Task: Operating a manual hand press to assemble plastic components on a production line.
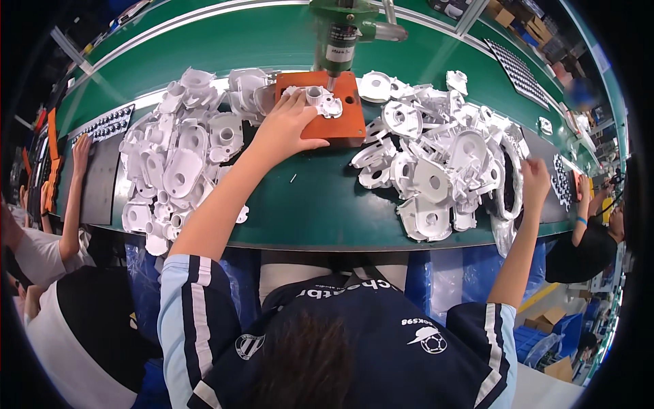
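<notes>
My left hand (285, 128) reaches over an orange block (351, 129), its fingertips gripping a white plastic part (315, 95) and its thumb stretched along the block's front side. The part has a short round tube and lies on the block's top. Just above it stands the thin metal tip of a green press (338, 51). Off to the far right, my right hand (536, 176) is closed and slightly blurred beside a clear plastic bag (507, 221). Whatever its fingers hold, if anything, is hidden.
White plastic parts pile up on the green bench left (182, 170) and right (432, 180) of the block. Black trays of small pieces lie at the far left (112, 123) and back right (518, 71). Co-workers sit on both sides; one hand (82, 146) touches the left tray.
</notes>
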`<state>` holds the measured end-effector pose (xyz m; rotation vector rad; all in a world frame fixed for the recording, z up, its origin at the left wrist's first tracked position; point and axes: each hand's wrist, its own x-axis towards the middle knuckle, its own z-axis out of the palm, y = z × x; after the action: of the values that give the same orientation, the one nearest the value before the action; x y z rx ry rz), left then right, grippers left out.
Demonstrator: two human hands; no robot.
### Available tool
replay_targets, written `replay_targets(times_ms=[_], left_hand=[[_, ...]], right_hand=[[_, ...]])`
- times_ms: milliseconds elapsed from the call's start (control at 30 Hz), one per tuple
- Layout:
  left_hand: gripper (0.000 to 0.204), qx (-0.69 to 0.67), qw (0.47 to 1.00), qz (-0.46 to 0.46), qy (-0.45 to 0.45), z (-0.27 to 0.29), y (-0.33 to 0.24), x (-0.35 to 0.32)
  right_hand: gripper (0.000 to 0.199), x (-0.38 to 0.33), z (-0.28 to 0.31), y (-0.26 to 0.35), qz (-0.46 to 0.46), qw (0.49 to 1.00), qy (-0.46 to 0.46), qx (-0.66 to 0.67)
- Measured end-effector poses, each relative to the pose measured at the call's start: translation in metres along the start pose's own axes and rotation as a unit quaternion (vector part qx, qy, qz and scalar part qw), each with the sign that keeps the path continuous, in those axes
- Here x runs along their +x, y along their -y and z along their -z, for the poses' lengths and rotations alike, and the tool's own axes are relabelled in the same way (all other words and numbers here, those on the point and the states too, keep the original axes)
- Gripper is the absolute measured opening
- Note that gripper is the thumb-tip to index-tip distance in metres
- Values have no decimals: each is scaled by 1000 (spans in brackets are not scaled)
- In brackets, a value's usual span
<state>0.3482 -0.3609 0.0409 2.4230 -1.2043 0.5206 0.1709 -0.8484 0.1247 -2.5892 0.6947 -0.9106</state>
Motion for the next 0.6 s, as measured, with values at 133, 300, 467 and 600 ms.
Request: replay_targets(times_ms=[133,300,467,600], left_hand=[[57,7,1000,8,4,0,-1,1],[56,-7,999,35,16,3,-4,2],[56,-23,999,45,-8,3,-5,0],[56,-30,998,42,-25,2,-5,-1]], right_hand=[[16,-2,-27,131,126,904,234,334],[22,-14,-132,251,215,848,447,184],[19,-37,-203,278,208,882,334,260],[17,-43,-212,274,285,883,304,218]])
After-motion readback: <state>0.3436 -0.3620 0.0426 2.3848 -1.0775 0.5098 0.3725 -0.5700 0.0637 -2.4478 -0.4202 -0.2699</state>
